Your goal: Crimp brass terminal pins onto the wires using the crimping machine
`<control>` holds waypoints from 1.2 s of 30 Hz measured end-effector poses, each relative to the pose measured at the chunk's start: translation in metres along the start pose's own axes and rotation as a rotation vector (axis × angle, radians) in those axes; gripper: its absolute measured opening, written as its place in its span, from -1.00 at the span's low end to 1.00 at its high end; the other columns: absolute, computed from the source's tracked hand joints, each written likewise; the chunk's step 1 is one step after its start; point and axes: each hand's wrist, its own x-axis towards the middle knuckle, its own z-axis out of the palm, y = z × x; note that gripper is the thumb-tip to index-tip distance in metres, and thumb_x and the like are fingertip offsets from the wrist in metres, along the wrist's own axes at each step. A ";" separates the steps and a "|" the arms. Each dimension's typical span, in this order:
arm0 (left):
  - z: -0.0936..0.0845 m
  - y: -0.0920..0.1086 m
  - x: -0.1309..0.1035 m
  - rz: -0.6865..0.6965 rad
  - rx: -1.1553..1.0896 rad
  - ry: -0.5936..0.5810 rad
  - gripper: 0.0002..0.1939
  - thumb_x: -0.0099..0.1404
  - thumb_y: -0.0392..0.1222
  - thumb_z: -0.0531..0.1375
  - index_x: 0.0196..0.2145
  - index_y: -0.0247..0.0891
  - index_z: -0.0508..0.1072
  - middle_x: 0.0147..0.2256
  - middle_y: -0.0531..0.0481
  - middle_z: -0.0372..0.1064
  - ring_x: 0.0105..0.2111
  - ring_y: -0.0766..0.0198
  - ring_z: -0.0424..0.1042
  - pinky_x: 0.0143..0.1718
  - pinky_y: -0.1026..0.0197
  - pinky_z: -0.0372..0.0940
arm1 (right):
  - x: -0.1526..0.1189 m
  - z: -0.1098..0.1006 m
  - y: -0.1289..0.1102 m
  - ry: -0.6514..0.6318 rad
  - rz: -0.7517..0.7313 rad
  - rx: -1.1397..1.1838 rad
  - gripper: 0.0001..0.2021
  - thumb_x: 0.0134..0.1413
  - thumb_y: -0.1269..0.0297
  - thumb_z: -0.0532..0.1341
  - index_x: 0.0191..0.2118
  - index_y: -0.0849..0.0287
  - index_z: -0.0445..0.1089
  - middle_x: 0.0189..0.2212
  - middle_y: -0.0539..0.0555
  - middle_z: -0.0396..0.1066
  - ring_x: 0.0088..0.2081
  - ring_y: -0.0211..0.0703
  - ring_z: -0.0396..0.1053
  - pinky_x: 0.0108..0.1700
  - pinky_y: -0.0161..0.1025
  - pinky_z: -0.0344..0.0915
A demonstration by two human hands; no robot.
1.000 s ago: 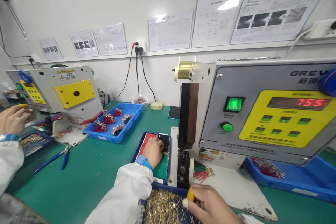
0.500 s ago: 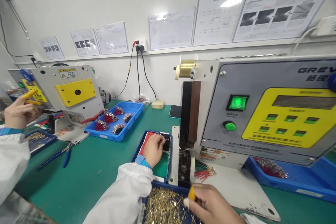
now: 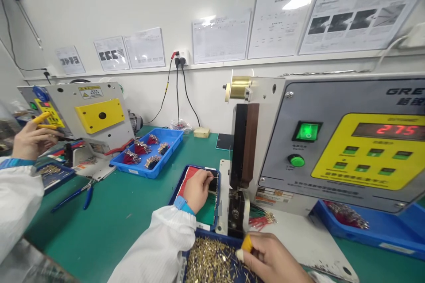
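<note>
My left hand (image 3: 198,189), with a blue band at the wrist, reaches into a shallow dark-blue tray (image 3: 172,194) of red, black and green wires. Its thumb and forefinger pinch what looks like a thin wire at the black section. Over a second blue tray (image 3: 229,239) full of loose brass terminals (image 3: 210,261), my right hand (image 3: 272,254) has thumb and forefinger closed together. A yellow finger cot and a pale one cover those fingertips. Whatever they may hold is too small to make out. Just beyond stands the crimping machine's press head (image 3: 236,212).
The grey machine (image 3: 299,177) fills the right side, its display lit red. Wire bundles (image 3: 264,219) lie behind its press. Blue bins stand right (image 3: 381,245) and back left (image 3: 166,166). Pliers (image 3: 86,196) lie left, near a co-worker's hand (image 3: 33,141) at another machine (image 3: 99,110).
The machine's display has gone from dark to showing red digits. My left fingers have shifted slightly at the black wires. My right hand stays over the terminals; the view has moved a little.
</note>
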 end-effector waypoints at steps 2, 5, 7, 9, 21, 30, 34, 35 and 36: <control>-0.001 0.002 0.000 -0.001 0.005 -0.003 -0.84 0.37 -0.31 0.03 -0.35 -0.22 0.36 -0.39 0.04 0.37 -0.38 0.30 0.34 -0.36 0.29 0.16 | 0.001 0.001 0.005 -0.029 0.024 0.105 -0.75 0.06 0.25 0.15 -0.58 0.18 0.20 -0.60 -0.08 0.16 -0.52 -0.30 0.11 -0.48 -0.35 0.02; -0.001 0.005 -0.002 0.028 0.002 -0.010 -0.82 0.38 -0.32 0.01 -0.34 -0.22 0.37 -0.38 0.03 0.37 -0.38 0.30 0.34 -0.36 0.29 0.16 | 0.007 -0.002 0.005 -0.119 0.073 0.224 -0.89 -0.01 0.33 0.19 -0.47 0.23 0.39 -0.59 -0.05 0.28 -0.52 -0.30 0.17 -0.48 -0.37 0.06; -0.002 0.008 -0.002 0.065 -0.005 -0.014 -0.82 0.38 -0.32 0.00 -0.33 -0.22 0.37 -0.36 0.02 0.37 -0.36 0.29 0.34 -0.35 0.29 0.17 | 0.013 -0.010 -0.006 -0.154 0.095 0.213 -0.93 -0.07 0.38 0.21 -0.45 0.24 0.44 -0.59 -0.04 0.33 -0.52 -0.29 0.22 -0.50 -0.38 0.07; -0.002 0.011 -0.003 0.095 -0.002 -0.015 -0.81 0.38 -0.33 -0.01 -0.31 -0.22 0.37 -0.34 0.00 0.37 -0.35 0.28 0.34 -0.34 0.28 0.17 | 0.021 -0.023 -0.023 -0.132 0.063 0.193 -0.94 -0.10 0.40 0.22 -0.46 0.22 0.46 -0.59 -0.05 0.34 -0.52 -0.30 0.24 -0.51 -0.38 0.06; -0.002 0.032 -0.008 0.210 0.027 -0.049 -0.82 0.40 -0.32 -0.01 -0.27 -0.20 0.37 -0.29 -0.01 0.39 -0.29 0.25 0.38 -0.28 0.26 0.25 | 0.038 -0.052 -0.002 0.012 0.160 0.766 -0.70 -0.21 0.13 0.43 -0.35 0.21 0.51 -0.55 -0.01 0.44 -0.56 -0.33 0.31 -0.49 -0.35 0.24; -0.001 0.038 -0.011 0.222 0.015 -0.046 -0.82 0.39 -0.34 -0.01 -0.24 -0.21 0.37 -0.28 -0.02 0.39 -0.27 0.26 0.41 -0.27 0.26 0.29 | 0.050 -0.046 0.002 0.222 0.053 0.695 -0.68 -0.10 0.01 0.37 -0.47 0.22 0.50 -0.63 0.00 0.40 -0.62 -0.33 0.26 -0.55 -0.35 0.18; 0.000 0.038 -0.012 0.225 0.035 -0.056 -0.81 0.39 -0.33 -0.02 -0.25 -0.20 0.37 -0.28 -0.03 0.39 -0.26 0.26 0.41 -0.25 0.25 0.30 | 0.049 -0.042 -0.002 0.288 0.057 0.617 -0.67 -0.10 -0.02 0.33 -0.51 0.20 0.44 -0.64 -0.02 0.37 -0.62 -0.30 0.25 -0.54 -0.32 0.19; 0.000 0.038 -0.012 0.228 0.040 -0.056 -0.81 0.39 -0.33 -0.03 -0.25 -0.20 0.37 -0.29 -0.03 0.39 -0.26 0.25 0.40 -0.25 0.25 0.30 | 0.049 -0.041 -0.002 0.301 0.062 0.608 -0.67 -0.11 -0.02 0.33 -0.51 0.19 0.42 -0.64 -0.03 0.36 -0.62 -0.30 0.25 -0.54 -0.31 0.20; 0.000 0.038 -0.012 0.230 0.042 -0.054 -0.81 0.39 -0.32 -0.03 -0.25 -0.20 0.37 -0.29 -0.03 0.39 -0.26 0.25 0.40 -0.25 0.24 0.30 | 0.049 -0.040 -0.002 0.313 0.065 0.602 -0.66 -0.11 -0.03 0.32 -0.52 0.18 0.39 -0.63 -0.03 0.36 -0.62 -0.30 0.25 -0.55 -0.31 0.20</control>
